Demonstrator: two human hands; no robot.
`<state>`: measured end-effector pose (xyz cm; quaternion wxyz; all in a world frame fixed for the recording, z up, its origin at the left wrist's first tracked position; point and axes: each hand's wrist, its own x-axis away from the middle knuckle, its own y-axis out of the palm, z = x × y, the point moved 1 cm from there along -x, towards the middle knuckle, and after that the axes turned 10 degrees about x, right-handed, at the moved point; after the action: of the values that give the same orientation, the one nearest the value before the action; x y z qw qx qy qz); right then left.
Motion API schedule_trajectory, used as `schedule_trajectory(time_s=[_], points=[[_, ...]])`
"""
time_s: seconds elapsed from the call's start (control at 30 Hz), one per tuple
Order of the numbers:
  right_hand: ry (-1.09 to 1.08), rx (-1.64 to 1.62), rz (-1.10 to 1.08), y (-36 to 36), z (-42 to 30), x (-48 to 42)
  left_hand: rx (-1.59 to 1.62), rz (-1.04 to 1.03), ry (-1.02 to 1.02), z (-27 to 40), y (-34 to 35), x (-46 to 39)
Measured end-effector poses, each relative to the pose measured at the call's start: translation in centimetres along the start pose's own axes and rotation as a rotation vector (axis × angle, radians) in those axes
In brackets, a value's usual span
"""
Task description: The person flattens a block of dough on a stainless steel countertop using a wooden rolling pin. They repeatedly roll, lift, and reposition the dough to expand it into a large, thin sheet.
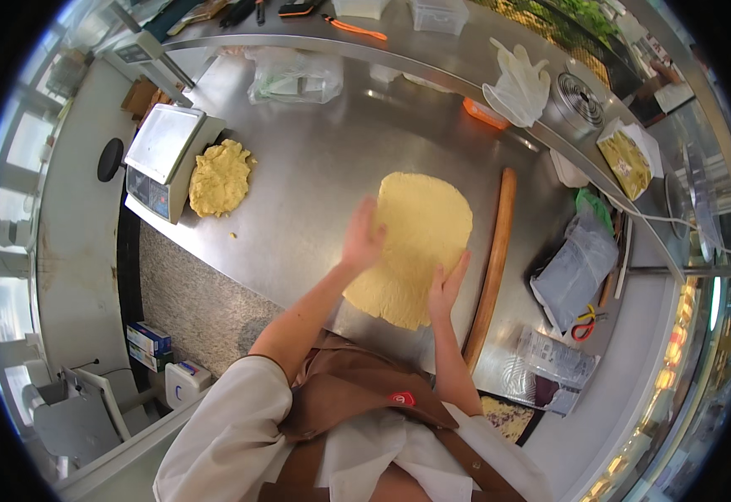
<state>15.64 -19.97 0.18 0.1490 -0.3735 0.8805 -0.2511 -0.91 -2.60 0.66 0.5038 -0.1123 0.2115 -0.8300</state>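
Observation:
A flat, rolled-out sheet of pale yellow dough [425, 219] lies on the stainless steel table [302, 163] in front of me. My left hand [363, 235] is at its left edge, slightly blurred, with the thumb reaching over the dough. Along the lower right edge rests my right hand [449, 285], thumb and fingers spread. Neither hand grips anything. To the right of the dough lies a long wooden rolling pin [494, 263], apart from both hands. A rough lump of yellow dough [219, 179] sits farther left, beside the weighing scale [164, 150].
A steel shelf [396, 56] runs along the back, with a clear plastic glove [519, 81] hanging over its edge. Toward the right lie a plastic-wrapped package [575, 270], red-handled scissors [584, 327] and a clear plastic bag [557, 357]. Another plastic bag [296, 75] lies at the back.

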Motion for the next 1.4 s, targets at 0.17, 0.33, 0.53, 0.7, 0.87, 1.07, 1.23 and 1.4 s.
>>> schedule_trajectory(time_s=[0.17, 0.33, 0.53, 0.7, 0.87, 1.07, 1.23, 1.4], points=[[0.018, -0.107, -0.100, -1.5, 1.9, -0.5, 0.309, -0.081, -0.165, -0.9, 0.5, -1.4], [0.157, -0.255, 0.042, -0.9, 3.5, -6.9, 0.632, -0.044, -0.213, -1.0, -0.4, -3.6], [0.069, -0.170, 0.025, 2.1, 2.1, -8.1, 0.747, -0.164, -0.264, 0.1, 0.2, -6.7], [0.143, -0.166, -0.048, 0.6, 1.0, -8.7, 0.772, -0.240, -0.306, -0.6, -0.2, -7.6], [0.082, -0.108, -0.038, 0.0, 1.5, -15.1, 0.520, -0.102, -0.131, -0.4, 1.5, -13.1], [-0.157, 0.228, -0.157, 2.7, 0.6, -20.1, -0.131, -0.503, 0.207, 3.5, 4.2, -17.4], [-0.190, 0.241, -0.229, 1.9, 0.2, -19.4, -0.220, -0.568, 0.204, 4.1, 4.3, -16.5], [-0.146, 0.174, -0.358, 1.0, 0.0, -19.5, -0.072, -0.774, 0.084, 3.5, 3.9, -17.8]])
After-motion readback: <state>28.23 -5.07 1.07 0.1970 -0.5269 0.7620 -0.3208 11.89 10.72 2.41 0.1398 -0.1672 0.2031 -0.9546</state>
